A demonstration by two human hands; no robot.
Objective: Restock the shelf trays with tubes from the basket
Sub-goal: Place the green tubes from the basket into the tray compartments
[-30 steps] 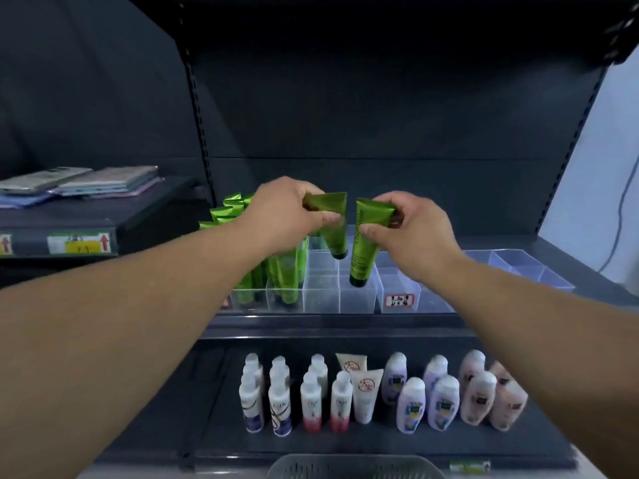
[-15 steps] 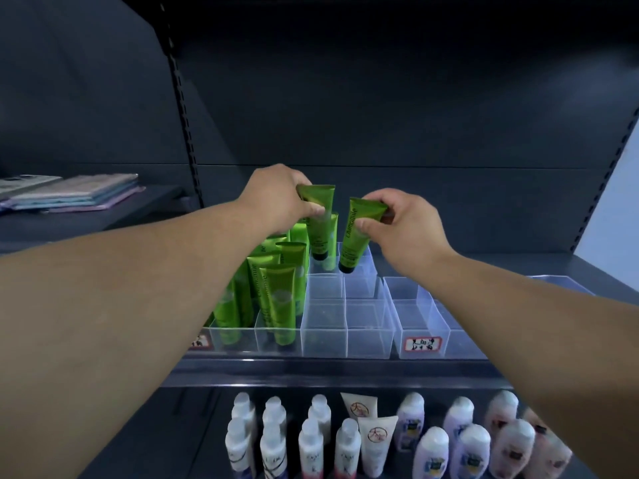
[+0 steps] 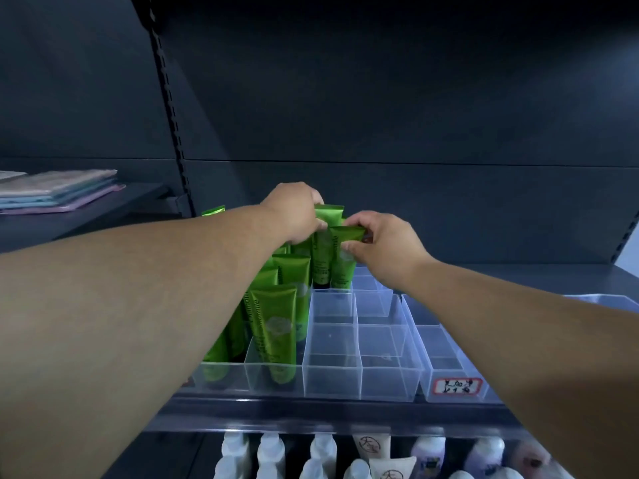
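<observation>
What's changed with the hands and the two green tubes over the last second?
Both hands reached farther back over the tray and lowered their tubes, caps down, into the rear compartments. The left hand still grips the left tube and the right hand the right tube. The filled rows on the left look unchanged.

Dark, dim setting. Matte charcoal back panel [image 3: 397, 98] behind the shelving, crossed by a horizontal seam. Slotted black upright [image 3: 169, 108] left of centre. Neighbouring dark shelf [image 3: 86, 223] at left, bearing stacked pastel packets [image 3: 58, 188]. Pale wall [image 3: 631, 250] at far right.
</observation>
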